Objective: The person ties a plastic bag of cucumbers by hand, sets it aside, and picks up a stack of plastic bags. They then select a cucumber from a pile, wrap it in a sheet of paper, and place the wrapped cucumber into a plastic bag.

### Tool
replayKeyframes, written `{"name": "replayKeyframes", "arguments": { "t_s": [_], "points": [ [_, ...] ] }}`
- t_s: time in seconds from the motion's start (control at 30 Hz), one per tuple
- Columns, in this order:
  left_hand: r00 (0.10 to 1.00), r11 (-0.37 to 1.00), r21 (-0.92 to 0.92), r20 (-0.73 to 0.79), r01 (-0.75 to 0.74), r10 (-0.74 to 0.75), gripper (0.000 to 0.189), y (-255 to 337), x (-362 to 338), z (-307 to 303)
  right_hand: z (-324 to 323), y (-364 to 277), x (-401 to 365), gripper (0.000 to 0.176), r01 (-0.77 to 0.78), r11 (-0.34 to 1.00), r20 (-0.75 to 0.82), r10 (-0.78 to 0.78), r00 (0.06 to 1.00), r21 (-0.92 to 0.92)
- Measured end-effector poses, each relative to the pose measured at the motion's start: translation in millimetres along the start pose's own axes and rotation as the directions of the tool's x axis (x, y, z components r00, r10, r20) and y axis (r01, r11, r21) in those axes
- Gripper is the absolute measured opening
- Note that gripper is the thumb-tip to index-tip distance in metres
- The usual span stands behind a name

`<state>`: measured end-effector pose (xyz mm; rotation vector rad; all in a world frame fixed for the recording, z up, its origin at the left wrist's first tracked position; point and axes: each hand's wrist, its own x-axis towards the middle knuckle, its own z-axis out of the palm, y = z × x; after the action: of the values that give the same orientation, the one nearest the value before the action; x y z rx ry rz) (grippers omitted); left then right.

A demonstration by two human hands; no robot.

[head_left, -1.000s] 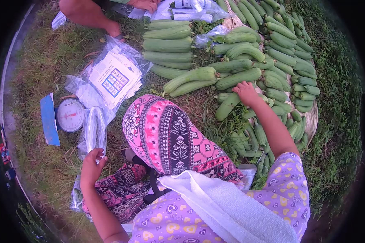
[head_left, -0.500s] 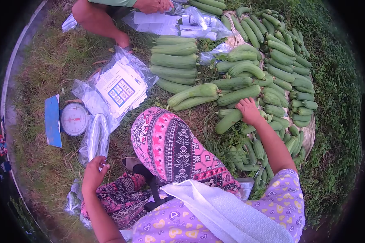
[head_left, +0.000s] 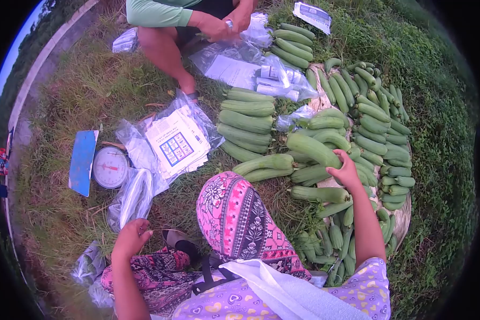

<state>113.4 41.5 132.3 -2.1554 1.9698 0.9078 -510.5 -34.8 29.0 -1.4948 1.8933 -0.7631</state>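
Observation:
My right hand grips the near end of a pale green gourd, lifted a little over the pile of gourds. Another gourd lies just below that hand. My left hand is held above the grass near my knee, its fingers loosely curled and apart, with nothing visible in them. Close beyond it is a clear plastic bag bundle. Left of the pile, several gourds lie in a neat stack, with two more below them.
A dial scale with a blue plate stands at the left. Printed papers lie on plastic beside it. Across from me another person crouches, hands together, near bagged papers. A small plastic bag lies beside the pile.
My right hand has taken hold of a gourd and raised it from the pile. The view has shifted, showing more of the other person. My left hand stays empty near my knee.

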Motion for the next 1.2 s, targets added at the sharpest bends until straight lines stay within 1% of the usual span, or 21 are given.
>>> {"name": "replayKeyframes", "arguments": {
  "t_s": [0.03, 0.07, 0.1, 0.13, 0.17, 0.2, 0.3, 0.33, 0.53, 0.67, 0.77, 0.87, 0.97, 1.07, 1.1, 1.17, 1.2],
  "points": [
    [1.0, 1.0, -0.01, -0.008, 0.003, -0.003, 0.036, -0.9, -1.0, 0.1, 8.6, 4.4, 5.2, 0.064, -0.02, 0.989, -0.016, 0.022, 1.0, 0.146],
    [1.0, 1.0, -0.019, -0.014, 0.006, -0.006, 0.036, -1.8, -1.8, 0.0, 21.3, 22.3, 14.4, 0.056, 0.015, 0.978, -0.038, -0.007, 0.999, 0.208],
    [1.0, 1.0, -0.025, -0.024, 0.001, -0.002, 0.036, -2.5, -2.4, 0.2, 25.4, 13.4, 15.9, 0.052, -0.073, 0.913, 0.018, 0.072, 0.997, 0.401],
    [1.0, 1.0, -0.029, -0.032, -0.002, 0.001, 0.036, -3.3, -4.1, 1.2, 32.6, -5.1, 16.5, 0.049, -0.168, 0.803, 0.089, 0.143, 0.986, 0.572],
    [0.999, 0.999, -0.032, -0.036, -0.007, 0.006, 0.035, -3.9, -5.9, 1.6, 36.8, -15.4, 18.8, 0.045, -0.261, 0.652, 0.172, 0.199, 0.965, 0.712],
    [0.999, 0.999, -0.036, -0.039, -0.004, 0.003, 0.035, -3.9, -8.0, 1.7, 38.7, -13.9, 24.0, 0.041, -0.324, 0.604, 0.258, 0.197, 0.946, 0.728],
    [0.999, 0.999, -0.048, -0.045, -0.001, -0.001, 0.034, -4.0, -10.9, 2.3, 46.1, -29.4, 28.1, 0.045, -0.421, 0.419, 0.348, 0.242, 0.906, 0.804],
    [0.999, 0.999, -0.049, -0.04, 0.001, -0.003, 0.034, -4.6, -11.0, 2.2, 49.7, -25.3, 31.0, 0.048, -0.465, 0.343, 0.399, 0.248, 0.883, 0.816],
    [0.999, 0.997, -0.073, -0.036, 0.023, -0.026, 0.033, -10.4, -10.2, 2.7, 67.7, -22.3, 32.0, 0.051, -0.483, 0.242, 0.462, 0.143, 0.876, 0.841],
    [0.997, 0.998, -0.062, -0.071, -0.006, 0.001, 0.032, -12.2, -9.0, 6.3, 71.8, -19.9, 30.0, 0.051, -0.486, 0.29, 0.457, 0.165, 0.874, 0.825],
    [0.998, 0.997, -0.077, -0.047, 0.025, -0.029, 0.032, -12.2, -6.2, 6.5, 73.0, -19.2, 29.5, 0.049, -0.504, 0.314, 0.466, 0.193, 0.863, 0.804],
    [0.999, 0.999, -0.024, 0.032, 0.035, -0.034, 0.032, -2.2, -4.1, -1.8, 80.1, -16.2, 23.4, 0.049, -0.519, 0.317, 0.495, 0.16, 0.854, 0.794],
    [0.999, 0.998, -0.056, 0.031, 0.038, -0.036, 0.033, -10.4, -1.2, 5.3, 86.8, -1.7, 19.0, 0.051, -0.545, 0.332, 0.54, 0.114, 0.834, 0.77],
    [0.999, 1.0, 0.016, 0.039, 0.02, -0.021, 0.034, -14.6, 1.0, 5.2, 88.9, -23.5, 10.2, 0.055, -0.489, 0.472, 0.511, 0.092, 0.855, 0.733],
    [0.999, 1.0, 0.012, 0.035, 0.016, -0.017, 0.034, -18.4, 1.4, 6.9, 92.5, -26.2, 11.9, 0.059, -0.459, 0.556, 0.51, 0.072, 0.857, 0.693],
    [1.0, 1.0, 0.007, 0.03, -0.004, 0.004, 0.034, -26.1, 5.1, 12.0, 96.8, -29.8, 15.7, 0.068, -0.376, 0.705, 0.5, 0.035, 0.865, 0.601],
    [0.999, 0.999, 0.044, 0.039, -0.023, 0.021, 0.034, -27.1, 8.3, 12.8, 98.6, -43.1, 16.5, 0.078, -0.399, 0.739, 0.514, 0.084, 0.854, 0.542]
  ]
}}
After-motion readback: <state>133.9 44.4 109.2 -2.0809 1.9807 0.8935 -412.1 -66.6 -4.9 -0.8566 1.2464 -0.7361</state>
